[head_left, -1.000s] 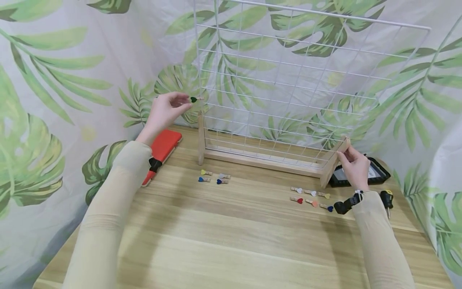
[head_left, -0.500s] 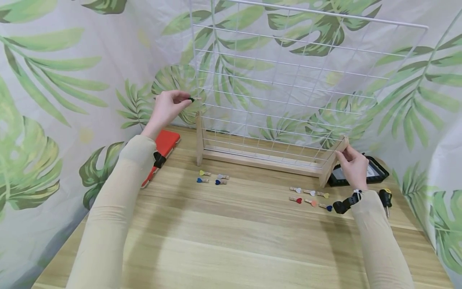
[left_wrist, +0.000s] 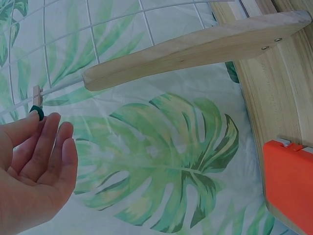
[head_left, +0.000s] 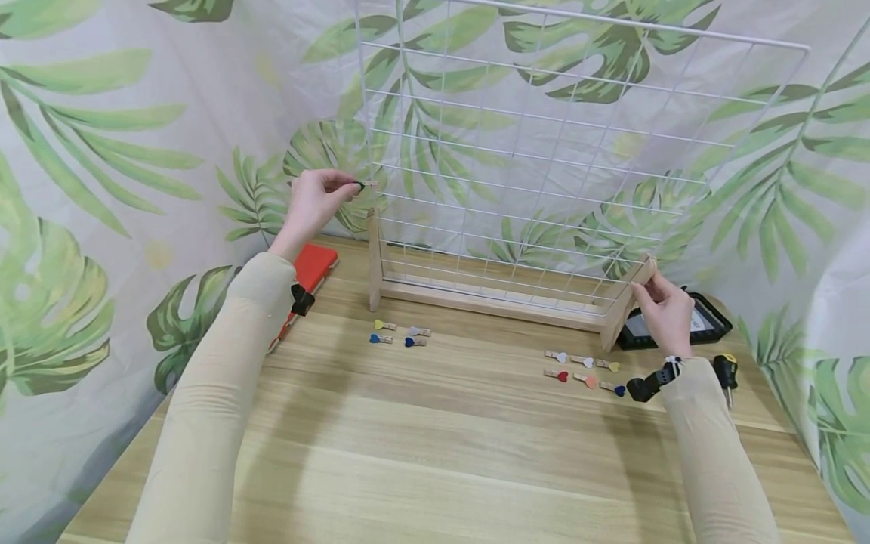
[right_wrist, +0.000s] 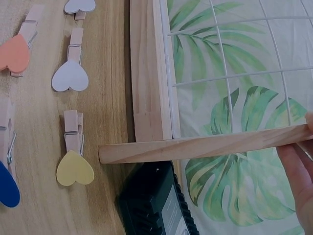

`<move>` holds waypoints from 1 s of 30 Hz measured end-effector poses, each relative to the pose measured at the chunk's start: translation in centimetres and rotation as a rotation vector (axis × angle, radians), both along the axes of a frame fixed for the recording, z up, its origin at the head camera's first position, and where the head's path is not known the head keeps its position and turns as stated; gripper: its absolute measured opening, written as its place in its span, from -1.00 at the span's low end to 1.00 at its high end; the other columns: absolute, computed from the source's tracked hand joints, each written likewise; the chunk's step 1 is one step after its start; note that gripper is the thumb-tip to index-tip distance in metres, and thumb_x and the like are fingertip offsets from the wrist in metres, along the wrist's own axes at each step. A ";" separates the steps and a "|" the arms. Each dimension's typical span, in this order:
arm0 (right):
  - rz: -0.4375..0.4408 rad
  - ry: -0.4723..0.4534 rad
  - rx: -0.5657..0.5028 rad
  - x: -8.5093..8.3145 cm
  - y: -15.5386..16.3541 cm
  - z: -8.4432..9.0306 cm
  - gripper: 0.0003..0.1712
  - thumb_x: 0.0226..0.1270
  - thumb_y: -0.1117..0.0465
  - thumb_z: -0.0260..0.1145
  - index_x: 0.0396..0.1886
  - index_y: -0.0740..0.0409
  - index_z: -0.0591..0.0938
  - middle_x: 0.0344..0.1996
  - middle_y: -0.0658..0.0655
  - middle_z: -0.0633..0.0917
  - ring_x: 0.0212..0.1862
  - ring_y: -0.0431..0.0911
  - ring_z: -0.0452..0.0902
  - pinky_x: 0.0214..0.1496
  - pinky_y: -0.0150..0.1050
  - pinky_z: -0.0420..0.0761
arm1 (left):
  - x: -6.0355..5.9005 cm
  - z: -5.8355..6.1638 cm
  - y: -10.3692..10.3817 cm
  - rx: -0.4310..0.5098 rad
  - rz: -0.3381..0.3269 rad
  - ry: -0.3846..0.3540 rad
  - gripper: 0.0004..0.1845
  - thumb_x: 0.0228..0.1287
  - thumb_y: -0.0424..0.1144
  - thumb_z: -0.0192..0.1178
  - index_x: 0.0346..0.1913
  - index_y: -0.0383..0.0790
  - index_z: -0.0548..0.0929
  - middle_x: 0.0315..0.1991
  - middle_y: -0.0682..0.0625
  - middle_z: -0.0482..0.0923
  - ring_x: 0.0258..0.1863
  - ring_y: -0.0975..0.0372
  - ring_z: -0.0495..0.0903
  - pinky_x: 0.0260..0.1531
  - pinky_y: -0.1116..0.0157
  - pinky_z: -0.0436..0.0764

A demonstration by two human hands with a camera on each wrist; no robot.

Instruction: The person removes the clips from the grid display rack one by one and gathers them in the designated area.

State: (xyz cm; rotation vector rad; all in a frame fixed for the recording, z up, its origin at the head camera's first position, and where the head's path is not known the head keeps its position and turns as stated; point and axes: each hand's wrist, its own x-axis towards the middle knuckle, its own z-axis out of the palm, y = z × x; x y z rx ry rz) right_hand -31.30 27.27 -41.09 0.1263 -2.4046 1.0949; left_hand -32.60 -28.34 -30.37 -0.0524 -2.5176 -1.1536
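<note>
Over the last second the left hand [head_left: 314,202] barely moved, still pinching the small green-heart wooden clothespin [head_left: 364,184] at the white wire grid panel's [head_left: 544,151] left edge, while the right hand [head_left: 662,310] kept gripping the wooden side foot [head_left: 628,298].

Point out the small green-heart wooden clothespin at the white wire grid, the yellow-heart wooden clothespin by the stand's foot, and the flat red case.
green-heart wooden clothespin [left_wrist: 36,112], left wrist view, on the green heart.
yellow-heart wooden clothespin [right_wrist: 74,167], right wrist view, on the yellow heart.
flat red case [head_left: 313,267], head view, on its top face.
</note>
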 end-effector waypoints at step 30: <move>-0.018 -0.009 -0.014 0.0 -0.5 0.0 -0.54 0.44 0.16 0.27 0.25 0.23 0.58 -0.01 0.42 0.71 -0.31 -0.79 0.37 -0.26 -0.80 0.37 | 0.4 -0.2 0.0 -0.042 0.062 0.142 -0.74 0.37 -0.13 0.26 -0.09 -0.24 0.78 -0.19 -0.23 0.77 -0.48 0.58 0.53 -0.41 0.57 0.40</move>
